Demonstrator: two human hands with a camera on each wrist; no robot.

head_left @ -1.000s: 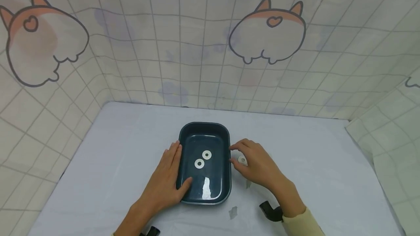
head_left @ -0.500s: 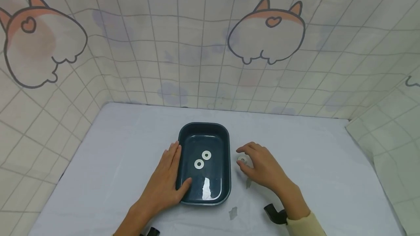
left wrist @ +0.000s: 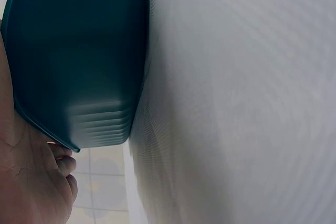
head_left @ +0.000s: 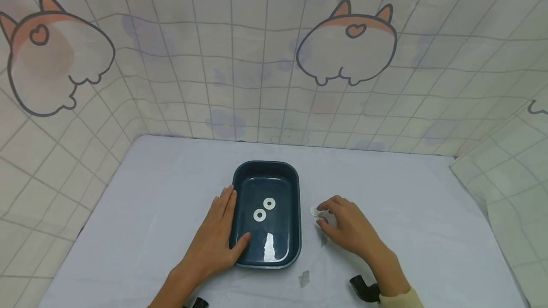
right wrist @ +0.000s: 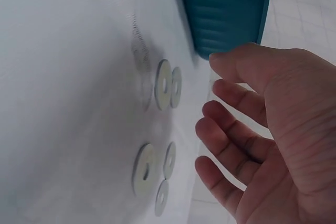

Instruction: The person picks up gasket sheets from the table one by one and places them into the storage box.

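A dark teal rectangular tray [head_left: 282, 234] stands on the white cloth. Inside it lie two flat metal washers, an upper one [head_left: 269, 199] and a lower one [head_left: 259, 211]. My left hand [head_left: 210, 246] rests along the tray's left side, fingers straight and thumb over the rim. To the right of the tray, my right hand [head_left: 353, 227] hovers with bent, parted fingers and holds nothing. Several more washers lie by it, partly hidden by the hand in the head view; a front washer [right wrist: 160, 98] and a larger-looking washer [right wrist: 139, 177] show in the right wrist view.
White cloth [head_left: 171, 179] covers the table. Grey tape patches, one of them a lower patch [head_left: 304, 278], mark it near the tray. A black camera mount [head_left: 364, 290] sits at the right wrist. A patterned curtain [head_left: 257, 61] hangs behind the table.
My right hand has moved away from the tray's right rim, rightward and toward me, over the loose washers. The left hand and the two washers in the tray stay put.
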